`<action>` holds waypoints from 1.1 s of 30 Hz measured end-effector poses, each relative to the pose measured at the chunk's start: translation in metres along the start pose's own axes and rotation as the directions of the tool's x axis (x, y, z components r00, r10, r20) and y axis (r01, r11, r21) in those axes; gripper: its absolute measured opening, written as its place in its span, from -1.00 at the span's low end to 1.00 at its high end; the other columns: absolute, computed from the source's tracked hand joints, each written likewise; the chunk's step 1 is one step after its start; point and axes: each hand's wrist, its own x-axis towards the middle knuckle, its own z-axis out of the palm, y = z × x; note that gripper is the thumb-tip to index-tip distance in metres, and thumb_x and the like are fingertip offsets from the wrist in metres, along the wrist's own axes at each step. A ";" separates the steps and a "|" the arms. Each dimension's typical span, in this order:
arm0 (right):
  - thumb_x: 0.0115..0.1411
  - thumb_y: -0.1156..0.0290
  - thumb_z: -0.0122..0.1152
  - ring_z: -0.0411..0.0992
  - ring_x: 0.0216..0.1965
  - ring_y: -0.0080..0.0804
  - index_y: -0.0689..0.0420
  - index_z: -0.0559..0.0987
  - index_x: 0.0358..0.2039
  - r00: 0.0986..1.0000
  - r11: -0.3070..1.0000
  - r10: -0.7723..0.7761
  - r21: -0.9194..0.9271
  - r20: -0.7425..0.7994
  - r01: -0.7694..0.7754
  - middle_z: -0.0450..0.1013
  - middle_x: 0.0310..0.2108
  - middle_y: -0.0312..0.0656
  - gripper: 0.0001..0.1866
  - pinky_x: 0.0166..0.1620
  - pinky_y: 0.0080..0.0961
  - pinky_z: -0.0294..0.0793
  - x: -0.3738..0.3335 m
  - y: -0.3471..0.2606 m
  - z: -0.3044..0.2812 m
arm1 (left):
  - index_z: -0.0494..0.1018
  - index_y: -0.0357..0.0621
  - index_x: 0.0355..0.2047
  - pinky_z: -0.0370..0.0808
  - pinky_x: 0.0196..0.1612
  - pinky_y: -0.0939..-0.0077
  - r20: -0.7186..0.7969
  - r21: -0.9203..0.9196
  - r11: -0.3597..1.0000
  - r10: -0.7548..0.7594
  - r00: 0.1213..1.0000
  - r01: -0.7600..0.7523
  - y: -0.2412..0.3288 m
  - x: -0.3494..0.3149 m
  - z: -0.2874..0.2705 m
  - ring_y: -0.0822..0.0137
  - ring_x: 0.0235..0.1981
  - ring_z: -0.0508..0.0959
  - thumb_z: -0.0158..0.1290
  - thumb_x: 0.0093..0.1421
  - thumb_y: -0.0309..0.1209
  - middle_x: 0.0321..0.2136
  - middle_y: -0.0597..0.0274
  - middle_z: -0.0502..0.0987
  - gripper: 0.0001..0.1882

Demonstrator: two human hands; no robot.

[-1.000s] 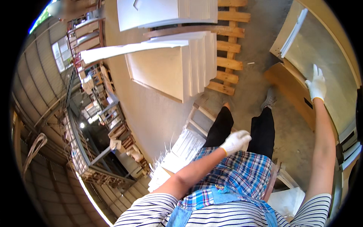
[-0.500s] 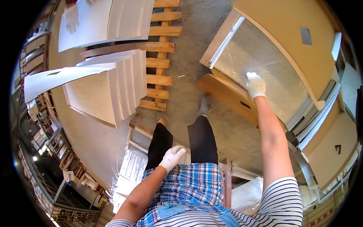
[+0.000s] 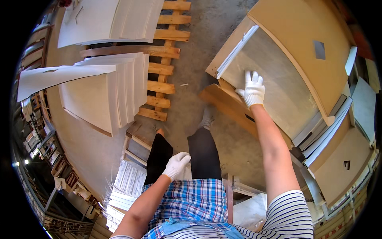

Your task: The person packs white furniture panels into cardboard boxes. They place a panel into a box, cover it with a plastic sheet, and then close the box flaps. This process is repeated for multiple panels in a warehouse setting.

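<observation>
My right hand (image 3: 253, 91), in a white knit glove, lies with its fingers spread over a grey, slightly shiny panel (image 3: 284, 83). That panel is inside an open cardboard box (image 3: 227, 53), and the hand is near the box's edge closest to me. A brown cardboard flap (image 3: 229, 105) hangs below this edge. My left hand (image 3: 177, 165), gloved as well, is held above my lap with its fingers curled closed. Whatever it may hold is hidden.
Stacked pale boards (image 3: 127, 87) lean to the left, by a slatted wooden pallet (image 3: 163, 69). A large cardboard sheet (image 3: 302, 24) and another leaning carton (image 3: 338, 167) stand at the right. White strips (image 3: 129, 179) lie by my left leg, near a low wooden frame (image 3: 139, 139).
My right hand has shifted left along the panel, and its fingers have spread from a curled pose. Another person's gloved hand has left the boards at the upper left. The whole view has shifted slightly.
</observation>
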 end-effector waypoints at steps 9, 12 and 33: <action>0.24 0.27 0.06 0.54 -0.30 -0.07 0.02 0.48 -0.31 0.964 0.970 -0.239 0.080 0.117 0.231 0.50 -0.33 -0.07 -0.87 -0.29 -0.11 0.56 -0.005 -0.002 0.055 | 0.50 -0.19 0.03 0.41 0.12 0.32 0.027 0.013 0.999 -0.040 0.999 0.039 -0.002 0.023 0.008 0.09 0.05 0.53 0.00 0.25 -0.03 -0.03 -0.06 0.57 -0.47; 0.21 0.25 0.10 0.55 -0.34 0.00 0.03 0.49 -0.35 0.983 0.980 -0.165 0.125 0.086 0.153 0.52 -0.38 0.00 -0.86 -0.29 -0.07 0.54 0.003 0.012 0.046 | 0.50 -0.19 0.05 0.40 0.13 0.31 0.026 0.027 0.999 0.020 0.999 -0.020 0.016 0.029 0.001 0.07 0.05 0.53 0.01 0.25 -0.02 -0.04 -0.08 0.57 -0.45; 0.25 0.18 0.14 0.43 -0.33 -0.58 0.04 0.62 -0.11 0.942 0.572 0.237 0.750 0.238 -0.333 0.51 -0.35 -0.30 -0.70 -0.26 -0.55 0.46 0.185 0.189 -0.160 | 0.50 -0.32 -0.05 0.45 0.06 0.27 -0.112 0.078 0.743 0.669 0.735 -0.664 0.217 0.146 0.058 -0.01 -0.04 0.55 0.06 0.24 -0.19 -0.10 -0.11 0.58 -0.56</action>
